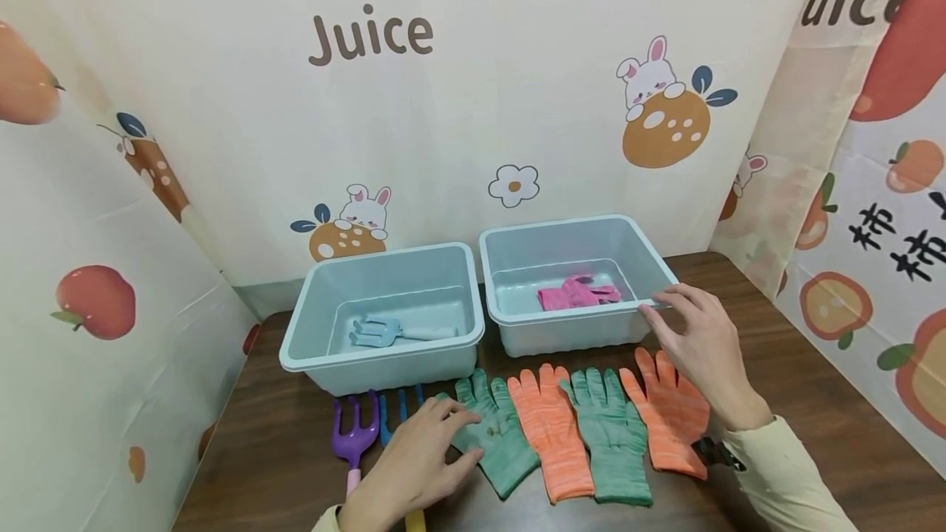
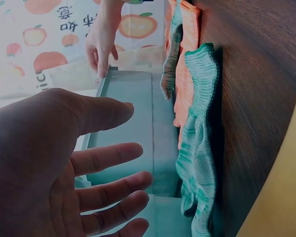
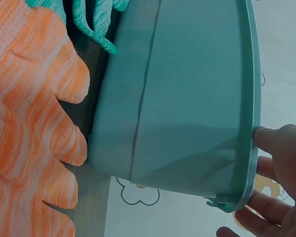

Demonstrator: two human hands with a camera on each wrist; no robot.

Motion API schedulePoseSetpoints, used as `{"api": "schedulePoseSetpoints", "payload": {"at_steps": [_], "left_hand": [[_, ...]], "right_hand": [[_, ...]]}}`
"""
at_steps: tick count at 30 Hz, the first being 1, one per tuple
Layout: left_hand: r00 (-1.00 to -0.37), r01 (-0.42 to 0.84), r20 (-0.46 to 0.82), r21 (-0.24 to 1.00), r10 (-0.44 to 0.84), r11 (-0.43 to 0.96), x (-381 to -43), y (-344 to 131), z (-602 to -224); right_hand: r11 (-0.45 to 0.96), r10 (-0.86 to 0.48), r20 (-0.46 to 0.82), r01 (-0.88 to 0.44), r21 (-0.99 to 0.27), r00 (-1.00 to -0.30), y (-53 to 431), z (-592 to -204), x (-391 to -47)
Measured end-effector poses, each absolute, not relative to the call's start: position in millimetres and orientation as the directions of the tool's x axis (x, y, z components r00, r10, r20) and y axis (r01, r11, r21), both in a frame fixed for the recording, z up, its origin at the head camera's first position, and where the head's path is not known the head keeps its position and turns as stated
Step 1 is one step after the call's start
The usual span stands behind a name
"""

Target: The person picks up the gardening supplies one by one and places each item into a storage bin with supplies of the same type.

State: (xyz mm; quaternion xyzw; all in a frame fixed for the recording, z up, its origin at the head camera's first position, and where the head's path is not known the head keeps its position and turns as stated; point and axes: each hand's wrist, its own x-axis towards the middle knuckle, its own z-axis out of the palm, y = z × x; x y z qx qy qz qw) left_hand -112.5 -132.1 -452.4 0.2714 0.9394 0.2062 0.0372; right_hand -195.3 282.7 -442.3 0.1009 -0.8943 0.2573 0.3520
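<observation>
My right hand [image 1: 702, 343] is at the front right corner of the right light blue plastic bin [image 1: 569, 339]. In the right wrist view, the thumb [image 3: 271, 138] lies against the rim and the fingers reach round its corner. A pink glove [image 1: 576, 294] lies inside that bin. My left hand [image 1: 417, 458] has its fingers spread and holds nothing. It hovers over the blue hand fork [image 1: 405, 409] and beside the left green glove [image 1: 495, 437]. The purple hand fork [image 1: 356, 437] lies to its left.
The left light blue bin [image 1: 392, 368] holds a pale blue hand fork [image 1: 377, 332]. An orange glove [image 1: 550, 433], another green glove [image 1: 609, 433] and another orange glove [image 1: 665, 417] lie along the front of the dark wooden table [image 1: 251, 433]. A printed curtain [image 1: 458, 105] hangs behind.
</observation>
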Motion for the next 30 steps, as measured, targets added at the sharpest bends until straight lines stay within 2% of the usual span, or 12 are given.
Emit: {"api": "schedulePoseSetpoints", "payload": {"at_steps": [30], "left_hand": [[-0.827,0.524,0.032,0.403,0.561,0.750,-108,-124,-462]], "right_hand": [[0.852,0.001,0.679,-0.354,-0.385,-0.734,283,-444,-193]]}}
